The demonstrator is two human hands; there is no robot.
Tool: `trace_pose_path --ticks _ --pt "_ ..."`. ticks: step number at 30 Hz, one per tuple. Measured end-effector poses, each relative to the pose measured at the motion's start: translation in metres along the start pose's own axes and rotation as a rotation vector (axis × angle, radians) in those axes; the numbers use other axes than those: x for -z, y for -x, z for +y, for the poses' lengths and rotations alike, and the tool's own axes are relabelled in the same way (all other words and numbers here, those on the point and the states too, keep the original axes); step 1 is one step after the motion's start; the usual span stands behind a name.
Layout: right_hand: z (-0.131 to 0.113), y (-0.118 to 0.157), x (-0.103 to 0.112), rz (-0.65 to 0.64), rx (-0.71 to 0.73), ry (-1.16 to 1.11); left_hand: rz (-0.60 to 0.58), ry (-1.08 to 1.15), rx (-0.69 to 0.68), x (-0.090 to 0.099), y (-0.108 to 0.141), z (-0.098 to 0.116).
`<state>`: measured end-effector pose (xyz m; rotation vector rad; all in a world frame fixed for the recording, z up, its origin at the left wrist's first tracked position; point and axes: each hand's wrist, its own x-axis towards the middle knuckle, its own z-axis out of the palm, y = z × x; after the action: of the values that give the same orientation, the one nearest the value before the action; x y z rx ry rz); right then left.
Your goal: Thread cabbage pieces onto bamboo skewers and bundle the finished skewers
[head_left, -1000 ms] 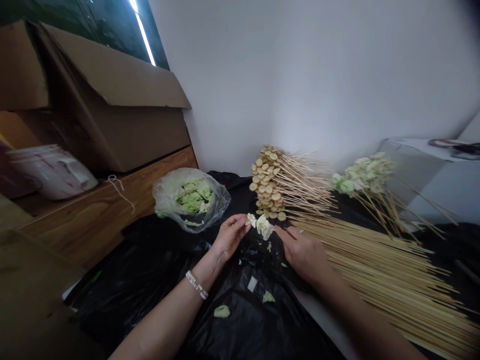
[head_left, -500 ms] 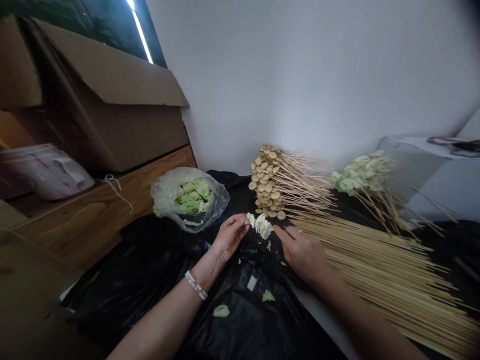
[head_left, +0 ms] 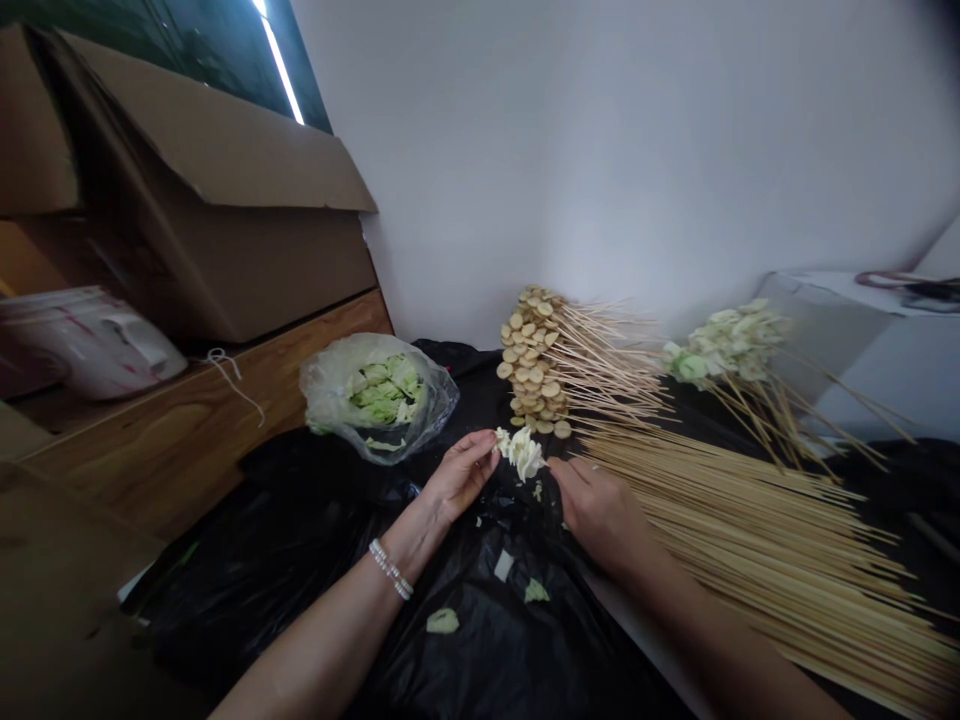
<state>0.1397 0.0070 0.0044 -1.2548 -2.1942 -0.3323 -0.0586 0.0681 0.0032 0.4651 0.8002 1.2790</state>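
Pale cabbage pieces point(head_left: 525, 455) are bunched together between my two hands, above a black plastic sheet point(head_left: 480, 660). My left hand point(head_left: 461, 475) pinches the left end of the bunch with thumb and fingers. On the other side, my right hand point(head_left: 600, 500) is closed at the bunch's right end, around what looks like a skewer, mostly hidden by the fingers. A clear plastic bag point(head_left: 319, 385) holding cut green cabbage point(head_left: 386, 390) lies behind my left hand. Many bare wooden skewers point(head_left: 780, 560) are spread to the right of my right hand.
Skewers with round pale slices point(head_left: 534, 365) are piled near the wall. Skewered cabbage point(head_left: 739, 340) rests farther right by a white box point(head_left: 847, 350). A cardboard box point(head_left: 247, 250) and a white tub point(head_left: 97, 340) are at left. Cabbage scraps point(head_left: 442, 621) lie on the sheet.
The cabbage bunch has shifted slightly left, closer against my left fingers. A small gap now shows between the bunch and my right fingertips.
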Motion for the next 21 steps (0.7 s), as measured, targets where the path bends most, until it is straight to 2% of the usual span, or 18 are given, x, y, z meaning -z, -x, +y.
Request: trace_pose_path --ticks 8,13,19,21 --pt "0.0006 0.0016 -0.0056 -0.018 -0.037 -0.077 -0.047 0.014 0.037 0.0057 -0.0017 -0.0022" --pt "0.0006 0.0020 -0.0078 -0.045 -0.062 -0.108 -0.031 0.024 0.051 0.0055 -0.0017 -0.0028" --pt "-0.0010 0.0004 -0.0061 0.005 -0.033 -0.107 -0.075 0.027 0.061 0.0079 -0.0012 -0.0039" --pt "-0.0012 0.0007 -0.0069 -0.013 -0.045 -0.128 -0.087 0.037 0.065 0.0100 -0.0015 -0.0047"
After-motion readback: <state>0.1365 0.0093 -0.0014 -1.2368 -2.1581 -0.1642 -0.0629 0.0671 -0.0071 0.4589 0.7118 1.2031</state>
